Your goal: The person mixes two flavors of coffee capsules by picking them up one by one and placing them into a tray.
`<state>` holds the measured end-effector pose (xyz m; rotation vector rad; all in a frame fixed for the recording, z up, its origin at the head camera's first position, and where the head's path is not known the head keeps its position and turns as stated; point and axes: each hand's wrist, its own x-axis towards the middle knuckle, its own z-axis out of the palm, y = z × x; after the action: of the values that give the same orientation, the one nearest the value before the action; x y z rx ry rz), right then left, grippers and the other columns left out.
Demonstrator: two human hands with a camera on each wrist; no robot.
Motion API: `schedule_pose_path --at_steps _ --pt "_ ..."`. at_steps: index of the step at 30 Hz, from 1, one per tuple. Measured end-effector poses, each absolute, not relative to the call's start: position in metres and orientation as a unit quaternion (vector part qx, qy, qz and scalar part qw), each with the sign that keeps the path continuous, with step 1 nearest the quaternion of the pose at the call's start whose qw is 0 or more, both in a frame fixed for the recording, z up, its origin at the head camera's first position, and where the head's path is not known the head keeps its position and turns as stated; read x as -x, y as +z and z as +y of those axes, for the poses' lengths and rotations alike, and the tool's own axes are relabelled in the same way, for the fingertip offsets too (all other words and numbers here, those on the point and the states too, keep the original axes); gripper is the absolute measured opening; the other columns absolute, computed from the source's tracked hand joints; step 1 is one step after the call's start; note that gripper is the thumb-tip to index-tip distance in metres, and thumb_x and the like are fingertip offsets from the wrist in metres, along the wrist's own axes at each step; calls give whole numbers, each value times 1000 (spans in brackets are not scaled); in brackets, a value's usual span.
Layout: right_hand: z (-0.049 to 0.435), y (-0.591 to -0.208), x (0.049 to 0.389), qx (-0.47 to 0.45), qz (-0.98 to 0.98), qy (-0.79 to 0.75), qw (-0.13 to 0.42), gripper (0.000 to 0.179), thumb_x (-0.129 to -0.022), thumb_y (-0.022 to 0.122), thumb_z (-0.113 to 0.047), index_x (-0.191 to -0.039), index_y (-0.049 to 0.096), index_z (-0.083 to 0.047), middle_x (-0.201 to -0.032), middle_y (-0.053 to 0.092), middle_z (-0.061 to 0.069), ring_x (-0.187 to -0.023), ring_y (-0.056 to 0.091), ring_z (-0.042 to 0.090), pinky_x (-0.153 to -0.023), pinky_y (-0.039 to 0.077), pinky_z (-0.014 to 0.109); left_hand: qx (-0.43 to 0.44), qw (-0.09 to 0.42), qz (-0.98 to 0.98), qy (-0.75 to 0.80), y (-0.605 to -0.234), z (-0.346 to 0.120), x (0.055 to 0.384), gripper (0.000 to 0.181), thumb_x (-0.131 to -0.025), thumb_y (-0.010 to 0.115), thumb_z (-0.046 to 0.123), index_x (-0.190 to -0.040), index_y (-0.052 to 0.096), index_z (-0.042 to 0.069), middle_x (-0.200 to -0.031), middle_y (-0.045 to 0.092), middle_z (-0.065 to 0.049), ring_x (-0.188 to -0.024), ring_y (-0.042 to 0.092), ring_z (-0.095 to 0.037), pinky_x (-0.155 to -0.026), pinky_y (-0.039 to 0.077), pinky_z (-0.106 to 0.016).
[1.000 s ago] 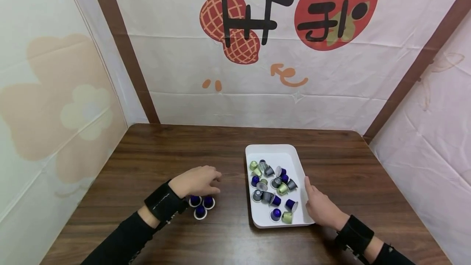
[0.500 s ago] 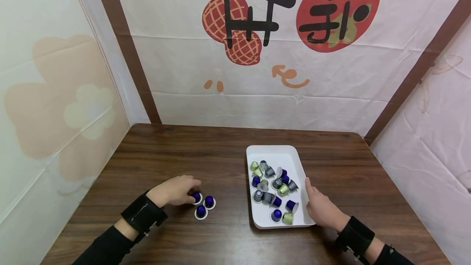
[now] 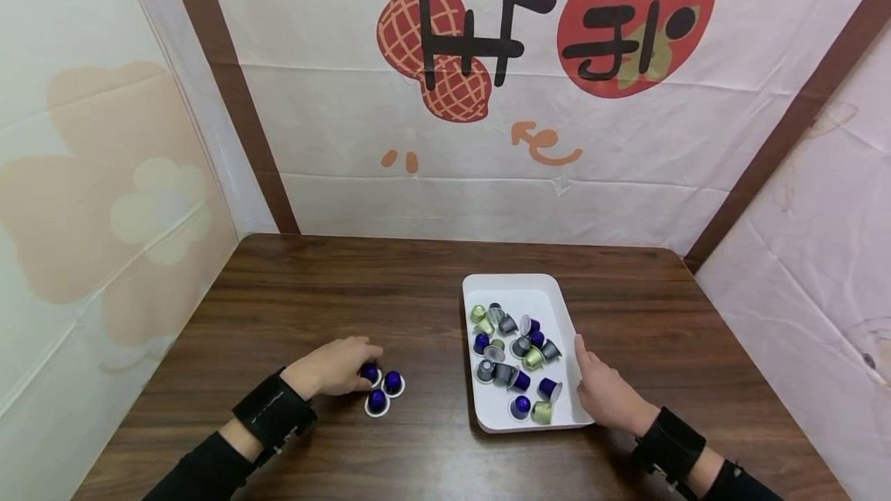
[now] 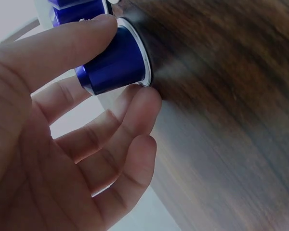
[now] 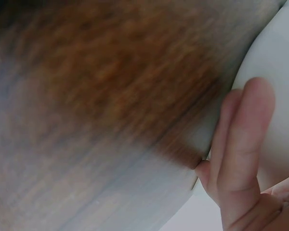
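Observation:
Three blue coffee capsules stand rim-down in a tight cluster on the table, left of the tray. My left hand (image 3: 334, 368) pinches the back-left coffee capsule (image 4: 116, 62); in the left wrist view the thumb lies along its side and fingertips are at its rim. Beside it are the right capsule (image 3: 393, 383) and the front capsule (image 3: 377, 402). Against the right side of the white tray (image 3: 515, 288) rests my right hand (image 3: 612, 397). Its fingers (image 5: 243, 144) lie straight along the outer wall in the right wrist view.
Inside the tray lie several blue, green and grey capsules, such as a green capsule (image 3: 542, 412) near its front edge. All of this sits on a dark wooden table (image 3: 313, 284). A printed white cloth (image 3: 334, 122) hangs behind the table.
My left hand has come left and nearer, from behind the three capsules to the back-left one, and its fingers have closed around it. My right hand has stayed at the tray.

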<state>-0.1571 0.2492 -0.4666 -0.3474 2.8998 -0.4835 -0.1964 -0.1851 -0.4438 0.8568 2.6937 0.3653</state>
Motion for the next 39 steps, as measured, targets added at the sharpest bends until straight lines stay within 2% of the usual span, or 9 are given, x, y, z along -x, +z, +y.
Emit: schedule_pose_path --at_steps 9,16,20,24,28,33,35,39 --pt "247 -464 157 110 976 -160 96 73 -87 52 3 -145 9 12 -135 40 33 -112 53 32 -91 43 50 -296 141 935 135 -442 -187 195 35 -81 73 11 -113 63 1 -102 59 -8 -94 59 -25 -81 47 -42" --pt "247 -466 155 117 975 -161 94 72 -87 53 2 -144 11 13 -134 40 34 -110 54 32 -90 43 50 -290 127 937 146 -431 -181 202 24 -83 71 13 -105 63 6 -97 57 -3 -88 57 -19 -77 48 -39" --pt "247 -466 155 117 976 -161 93 72 -87 53 3 -144 11 13 -134 40 34 -109 54 32 -90 43 50 -286 133 937 153 -420 -169 207 30 -86 68 13 -113 61 3 -103 58 -7 -91 58 -19 -79 48 -39" --pt "246 -465 155 119 975 -162 91 72 -87 53 3 -144 11 14 -135 39 35 -112 53 35 -90 43 51 -295 129 935 147 -409 -154 213 30 -88 66 16 -115 61 3 -104 58 -5 -89 57 -17 -78 48 -36" --pt "247 -464 155 119 976 -159 90 73 -87 54 3 -144 11 13 -134 41 34 -109 55 33 -89 44 50 -309 124 932 141 -401 -137 220 24 -90 65 20 -110 62 6 -98 57 -1 -82 53 -13 -71 46 -31" --pt "247 -465 156 112 975 -163 100 73 -88 53 3 -145 9 11 -135 40 32 -110 54 32 -90 44 49 -332 124 924 144 -395 -113 232 11 -90 63 24 -92 59 14 -81 53 2 -67 47 -11 -57 39 -28" --pt "246 -465 155 110 974 -168 104 73 -88 52 2 -146 8 11 -136 39 32 -113 53 33 -91 43 49 -334 128 922 149 -393 -103 237 10 -91 63 25 -91 59 15 -80 53 3 -66 48 -10 -57 40 -26" --pt "247 -464 157 110 973 -170 110 74 -88 53 2 -146 7 10 -136 39 31 -111 54 31 -91 43 49 -348 122 917 150 -386 -84 248 9 -91 62 22 -96 63 15 -87 57 5 -73 52 -9 -64 44 -26"
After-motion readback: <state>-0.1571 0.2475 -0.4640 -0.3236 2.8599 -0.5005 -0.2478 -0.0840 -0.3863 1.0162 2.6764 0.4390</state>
